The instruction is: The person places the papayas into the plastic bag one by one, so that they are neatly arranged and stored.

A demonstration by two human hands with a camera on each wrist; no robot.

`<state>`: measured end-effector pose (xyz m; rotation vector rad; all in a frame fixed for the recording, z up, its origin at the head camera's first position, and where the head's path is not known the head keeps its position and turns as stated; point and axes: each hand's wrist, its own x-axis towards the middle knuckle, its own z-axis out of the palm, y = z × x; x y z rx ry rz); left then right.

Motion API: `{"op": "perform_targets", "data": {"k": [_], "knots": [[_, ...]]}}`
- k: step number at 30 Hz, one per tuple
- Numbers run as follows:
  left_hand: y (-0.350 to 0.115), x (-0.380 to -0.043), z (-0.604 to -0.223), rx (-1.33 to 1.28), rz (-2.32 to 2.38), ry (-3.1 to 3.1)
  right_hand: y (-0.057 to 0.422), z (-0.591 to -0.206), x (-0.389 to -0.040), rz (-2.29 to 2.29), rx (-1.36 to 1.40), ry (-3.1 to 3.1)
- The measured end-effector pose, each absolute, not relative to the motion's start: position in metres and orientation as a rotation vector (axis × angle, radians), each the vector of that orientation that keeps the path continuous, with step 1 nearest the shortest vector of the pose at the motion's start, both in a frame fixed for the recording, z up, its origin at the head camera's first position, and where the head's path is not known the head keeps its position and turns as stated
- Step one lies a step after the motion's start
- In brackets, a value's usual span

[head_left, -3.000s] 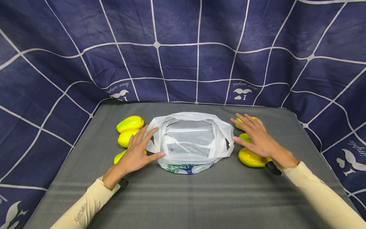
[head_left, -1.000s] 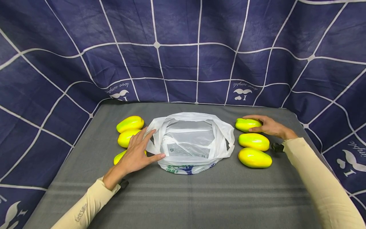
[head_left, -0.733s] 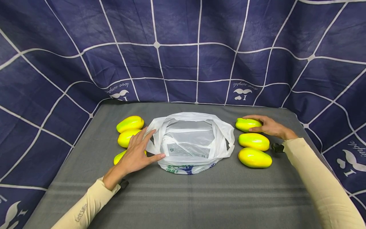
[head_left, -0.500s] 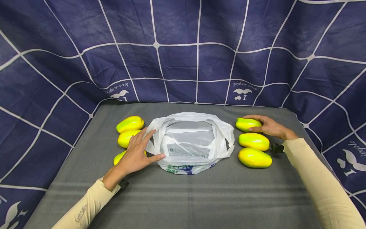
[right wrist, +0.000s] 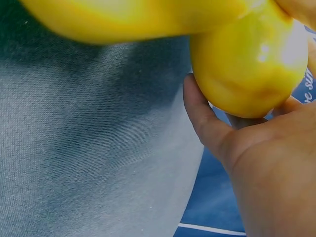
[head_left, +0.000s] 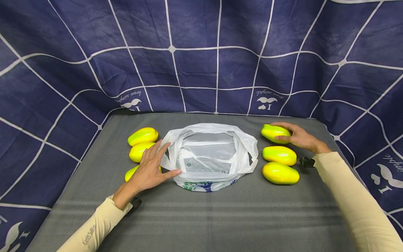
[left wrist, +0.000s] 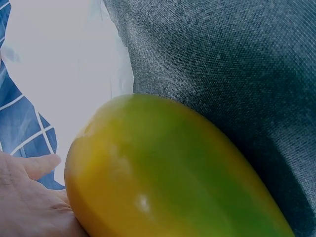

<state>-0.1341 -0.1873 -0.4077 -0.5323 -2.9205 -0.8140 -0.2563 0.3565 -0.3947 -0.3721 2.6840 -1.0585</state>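
Observation:
My right hand [head_left: 300,135] grips the farthest yellow-green papaya [head_left: 271,133] of the right-hand row, thumb on the near side and fingers over the far side. In the right wrist view, the thumb [right wrist: 200,111] lies against the rounded end of that papaya [right wrist: 247,69]. The left hand [head_left: 151,171], fingers spread and fairly straight, is at the left side of a white plastic bag [head_left: 204,128], whose mouth gapes upward. Below that hand, a papaya [head_left: 129,173] is partly hidden; the left wrist view shows a papaya [left wrist: 168,168] up close.
Two more papayas, a middle one [head_left: 279,155] and a near one [head_left: 281,173], lie on the right. Left of the bag are a far papaya [head_left: 143,136] and a middle papaya [head_left: 138,152]. Blue gridded cloth [head_left: 195,70] walls the grey table [head_left: 201,220] at back and sides.
My right hand moved from beside the bag to the far right papaya and gripped it. Since half a second ago, that papaya has shifted slightly away and right. The left hand stayed nearly still.

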Motion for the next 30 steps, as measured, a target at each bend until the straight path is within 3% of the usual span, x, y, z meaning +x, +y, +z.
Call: {"op": "perform_targets", "data": {"k": [30], "knots": [[-0.188, -0.133, -0.407, -0.537, -0.807, -2.929, 0.335, -0.373, -0.248, -1.082, -0.478, 2.732]]}}
